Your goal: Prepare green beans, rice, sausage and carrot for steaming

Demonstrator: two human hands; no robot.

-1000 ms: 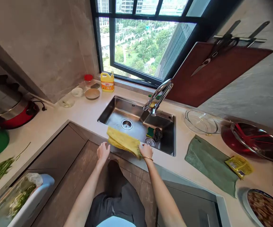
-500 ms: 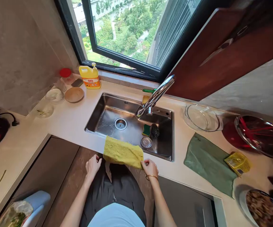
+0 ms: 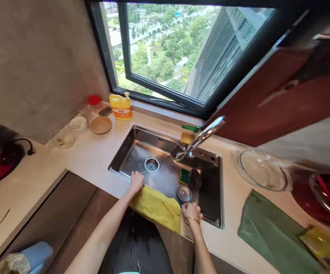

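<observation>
A yellow cloth [image 3: 157, 207] hangs over the front edge of the stainless steel sink [image 3: 142, 142], its lower part draped down in front of the counter. My left hand [image 3: 137, 181] is closed on its upper left corner, fingers bent over the sink rim. At the upper right corner, my right hand [image 3: 192, 211], with a bracelet at the wrist, is curled closed against the cloth's edge. Inside the basin lie a green and yellow sponge [image 3: 184, 177], a dark scouring ball [image 3: 195, 179] and a round metal strainer [image 3: 183, 193], close to my right hand.
A chrome faucet [image 3: 207, 133] leans over the basin. Behind it stand a yellow soap bottle [image 3: 121, 107] and a brown plate [image 3: 100, 125]. To the right are glass dishes [image 3: 263, 171], a green cloth [image 3: 273, 224] and a red pot [image 3: 304, 198]. An open window [image 3: 165, 45] is ahead.
My left hand has moved up and forward from the cloth's lower left side to its upper left corner. My right hand has shifted up along the right edge. The view has tilted.
</observation>
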